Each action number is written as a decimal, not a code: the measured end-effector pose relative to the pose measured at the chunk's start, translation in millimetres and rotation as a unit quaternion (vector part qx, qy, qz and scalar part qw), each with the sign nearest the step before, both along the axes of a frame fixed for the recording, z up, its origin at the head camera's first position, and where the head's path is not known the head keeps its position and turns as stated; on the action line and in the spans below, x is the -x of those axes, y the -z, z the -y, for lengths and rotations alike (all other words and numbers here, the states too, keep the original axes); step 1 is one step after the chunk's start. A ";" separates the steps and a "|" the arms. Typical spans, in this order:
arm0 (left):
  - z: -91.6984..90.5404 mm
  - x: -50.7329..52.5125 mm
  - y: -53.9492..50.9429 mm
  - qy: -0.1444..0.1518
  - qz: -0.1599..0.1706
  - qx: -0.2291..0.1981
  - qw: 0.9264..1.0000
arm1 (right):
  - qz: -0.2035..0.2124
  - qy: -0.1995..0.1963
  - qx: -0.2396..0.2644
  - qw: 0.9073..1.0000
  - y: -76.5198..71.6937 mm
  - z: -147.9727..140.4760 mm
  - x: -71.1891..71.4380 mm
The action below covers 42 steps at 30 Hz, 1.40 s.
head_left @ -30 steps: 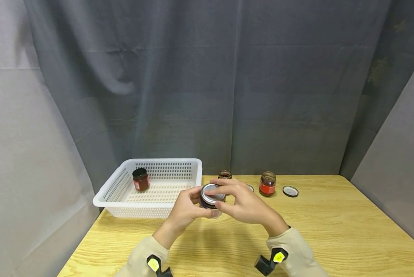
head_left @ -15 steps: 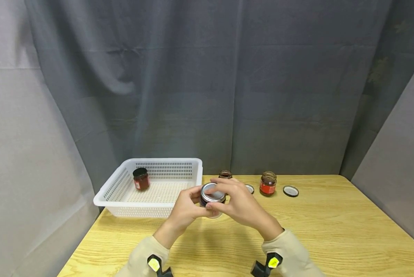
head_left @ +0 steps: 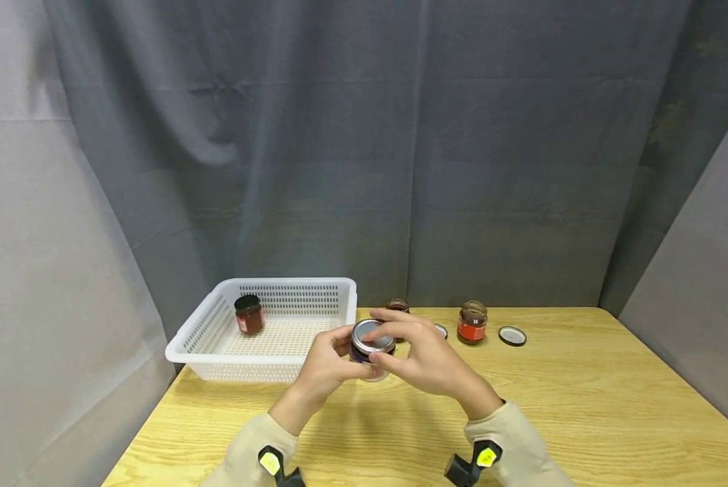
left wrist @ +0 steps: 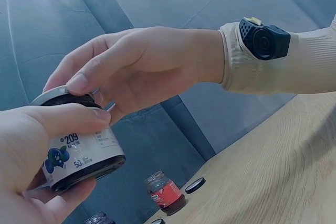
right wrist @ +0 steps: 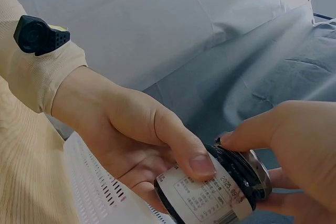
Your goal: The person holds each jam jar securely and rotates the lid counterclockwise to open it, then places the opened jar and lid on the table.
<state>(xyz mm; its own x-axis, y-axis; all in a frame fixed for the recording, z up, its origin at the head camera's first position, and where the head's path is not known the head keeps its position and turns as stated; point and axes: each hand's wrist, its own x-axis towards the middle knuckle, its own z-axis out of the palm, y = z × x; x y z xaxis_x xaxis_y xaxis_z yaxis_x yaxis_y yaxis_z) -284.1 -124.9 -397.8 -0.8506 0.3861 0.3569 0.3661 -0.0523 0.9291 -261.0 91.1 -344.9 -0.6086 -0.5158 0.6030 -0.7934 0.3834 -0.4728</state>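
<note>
My left hand grips a small glass jar whose white label carries a blueberry picture. It is held above the table, slightly tilted. Over its mouth sits a silver lid, and a dark neck shows below it. My right hand pinches this lid at its rim between thumb and fingers. In the right wrist view the left thumb presses on the label, while the right thumb and fingers lie round the lid. Whether the lid is fully seated, I cannot tell.
A white perforated basket at left contains a red jar with a black lid. Behind my hands stand a lidless red-labelled jar and another, partly hidden jar. Two lids, one right and one half-covered, lie inside up.
My right hand has turned a little over the lid, its wrist swinging inward and then slightly back out. The left hand keeps the jar at nearly the same place.
</note>
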 end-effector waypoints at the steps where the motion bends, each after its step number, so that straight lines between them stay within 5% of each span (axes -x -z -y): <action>1: 0.3 -0.3 0.1 0.002 0.001 -0.001 1.000 | 0.000 -0.001 -0.001 1.000 -0.1 0.0 0.0; 13: 1.3 -2.0 0.1 0.035 0.031 -0.040 0.998 | -0.005 -0.003 -0.002 1.000 -0.5 1.3 -0.3; 21: -1.5 -1.8 -0.2 0.030 0.044 -0.031 0.998 | -0.021 -0.005 0.006 1.000 3.3 8.0 2.1; 42: -1.3 -2.4 -1.7 0.028 0.022 -0.033 0.999 | 0.005 0.005 -0.008 1.000 -0.7 1.3 0.3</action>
